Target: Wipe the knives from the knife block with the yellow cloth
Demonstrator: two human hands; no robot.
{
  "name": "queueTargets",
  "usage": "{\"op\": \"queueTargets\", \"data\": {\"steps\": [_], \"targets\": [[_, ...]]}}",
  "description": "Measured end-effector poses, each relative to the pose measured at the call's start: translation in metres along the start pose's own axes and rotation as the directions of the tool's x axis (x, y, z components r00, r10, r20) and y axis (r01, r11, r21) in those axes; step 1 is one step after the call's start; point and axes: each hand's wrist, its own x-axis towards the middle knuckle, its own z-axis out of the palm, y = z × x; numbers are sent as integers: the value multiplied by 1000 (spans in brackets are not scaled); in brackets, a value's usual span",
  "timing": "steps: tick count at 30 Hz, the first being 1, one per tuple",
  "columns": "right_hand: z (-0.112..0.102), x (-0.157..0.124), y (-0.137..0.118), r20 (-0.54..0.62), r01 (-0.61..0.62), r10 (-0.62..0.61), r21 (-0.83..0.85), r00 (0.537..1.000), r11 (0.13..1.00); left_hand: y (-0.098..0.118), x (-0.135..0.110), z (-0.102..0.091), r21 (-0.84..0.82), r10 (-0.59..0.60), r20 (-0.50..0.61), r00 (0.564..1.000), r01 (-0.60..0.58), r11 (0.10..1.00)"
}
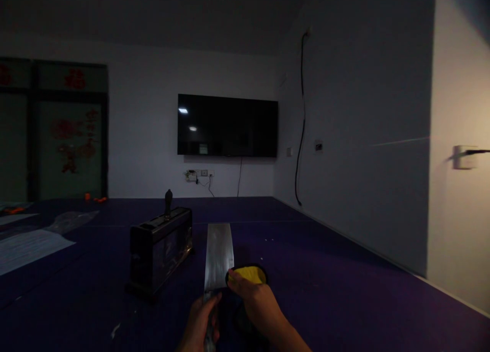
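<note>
My left hand (201,324) is closed around the near end of a kitchen knife (219,252), whose broad, flat grey blade points away from me over the table. Beside the blade's right edge, my right hand (258,301) is closed on a yellow cloth (250,274) with a dark rim. The fingertips and cloth come up against the blade's edge; whether they press on it is hard to tell. To the left stands a dark knife block (163,252) with one black handle (168,204) sticking up from its top. Dim light hides much of the knife's handle.
The dark blue table (306,270) reaches to the far wall. White paper (32,247) and clear plastic wrap (71,220) lie at left, with small orange items (94,197) farther back. A television (227,126) hangs on the wall; a black cable (302,122) runs down the right wall.
</note>
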Motion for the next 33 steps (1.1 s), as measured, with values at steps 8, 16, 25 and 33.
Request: {"op": "queueTargets", "data": {"steps": [8,16,25,33], "targets": [[0,0,2,8,1,0,-44,1000,999,4,-3,0,29,-7,-13,1000,7,1000],[-1,0,14,-44,-101,96,-118,994,988,-2,-3,0,79,-1,43,999,-2,997],[2,-2,22,-114,-129,114,-136,987,982,-4,-3,0,130,-8,53,999,1,991],[2,-1,9,-18,-40,39,-49,999,998,-1,-1,-2,57,-15,37,999,13,998]]}}
